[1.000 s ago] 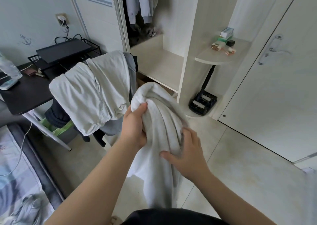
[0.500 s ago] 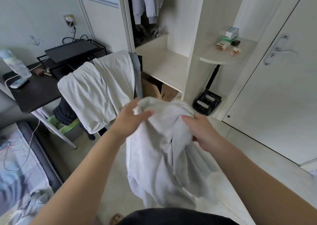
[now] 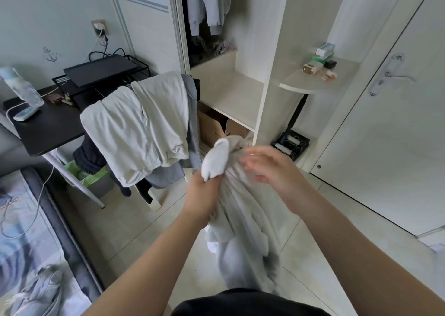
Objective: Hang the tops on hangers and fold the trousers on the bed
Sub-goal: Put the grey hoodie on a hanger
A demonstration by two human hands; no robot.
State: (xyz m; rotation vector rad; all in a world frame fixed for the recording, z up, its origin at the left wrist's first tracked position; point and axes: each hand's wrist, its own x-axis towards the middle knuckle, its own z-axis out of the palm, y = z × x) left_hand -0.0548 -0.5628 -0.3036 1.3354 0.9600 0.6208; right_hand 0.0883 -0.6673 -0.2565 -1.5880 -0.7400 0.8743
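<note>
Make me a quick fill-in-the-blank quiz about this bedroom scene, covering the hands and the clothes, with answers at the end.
1. The left hand grips the white garment by its bunched top, and the rest hangs toward the ____.
2. Pale clothes are draped over a ____.
3. The clear plastic bottle stands on the black ____.
Missing words: floor; chair; desk.

Both forearms extended forward. Left hand (image 3: 204, 190) gripping white garment (image 3: 243, 221); right hand (image 3: 272, 168) blurred, fingers loosely spread.
</note>
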